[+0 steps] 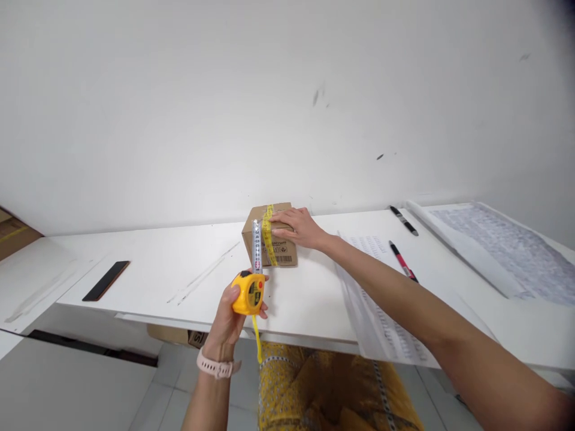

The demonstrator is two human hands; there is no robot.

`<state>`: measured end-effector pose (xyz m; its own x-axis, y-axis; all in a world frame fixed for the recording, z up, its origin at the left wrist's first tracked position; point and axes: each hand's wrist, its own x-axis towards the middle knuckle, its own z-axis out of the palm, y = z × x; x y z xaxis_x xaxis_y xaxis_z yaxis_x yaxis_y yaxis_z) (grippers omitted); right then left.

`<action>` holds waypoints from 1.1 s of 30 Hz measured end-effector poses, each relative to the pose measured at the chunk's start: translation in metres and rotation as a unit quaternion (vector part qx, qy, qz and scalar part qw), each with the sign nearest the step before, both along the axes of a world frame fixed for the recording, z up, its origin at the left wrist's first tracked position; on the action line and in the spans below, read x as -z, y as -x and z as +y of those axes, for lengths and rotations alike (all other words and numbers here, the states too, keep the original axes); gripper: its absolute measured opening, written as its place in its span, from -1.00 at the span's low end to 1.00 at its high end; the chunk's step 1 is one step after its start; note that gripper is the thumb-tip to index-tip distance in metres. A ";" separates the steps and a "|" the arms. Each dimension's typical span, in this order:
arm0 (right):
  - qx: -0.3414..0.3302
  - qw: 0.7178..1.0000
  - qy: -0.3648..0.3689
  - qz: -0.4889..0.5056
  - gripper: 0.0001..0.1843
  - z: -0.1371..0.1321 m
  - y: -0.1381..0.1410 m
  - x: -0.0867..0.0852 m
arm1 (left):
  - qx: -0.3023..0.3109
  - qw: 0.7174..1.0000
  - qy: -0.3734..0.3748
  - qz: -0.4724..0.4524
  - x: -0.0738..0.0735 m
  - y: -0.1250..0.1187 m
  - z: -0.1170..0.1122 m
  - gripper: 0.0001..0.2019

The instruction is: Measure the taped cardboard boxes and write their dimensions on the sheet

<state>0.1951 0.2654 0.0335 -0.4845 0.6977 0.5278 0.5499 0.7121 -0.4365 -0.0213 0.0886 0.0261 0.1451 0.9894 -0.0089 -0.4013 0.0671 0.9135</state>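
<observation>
Left hand point(228, 320) clasps tape measure point(248, 293), blade point(257, 245) pointing straight away up box point(281, 251), right hand point(299, 227) spread flat atop.

The box point(271, 236) is sitting on the table point(179, 263), by the far wall point(287, 120). A phone point(106, 280) is lying well left of it, a paper sheet point(381, 311) and two pens point(403, 220) to its right.

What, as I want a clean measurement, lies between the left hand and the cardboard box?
Nothing visible: only the tape measure blade crosses the table between the left hand and the cardboard box, which the right hand holds.
</observation>
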 end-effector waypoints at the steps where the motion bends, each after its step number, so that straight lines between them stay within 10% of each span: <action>1: 0.007 1.000 0.007 0.009 -0.59 0.005 0.000 -0.004 | 0.003 1.000 -0.001 -0.001 -0.001 -0.006 0.008 -0.46; 11: 0.028 0.997 0.068 0.036 -0.42 0.042 -0.005 -0.028 | -0.014 1.000 0.005 0.007 0.008 -0.039 0.069 -0.47; 33: 0.075 0.970 0.175 0.153 -0.51 0.051 0.003 -0.037 | 0.009 0.995 -0.021 0.101 0.030 -0.051 0.073 -0.40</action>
<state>0.1918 0.3163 0.0709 -0.2218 0.9105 0.3491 0.4426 0.4130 -0.7959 0.0298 0.1618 -0.0041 0.1632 0.9866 0.0019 -0.2087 0.0327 0.9774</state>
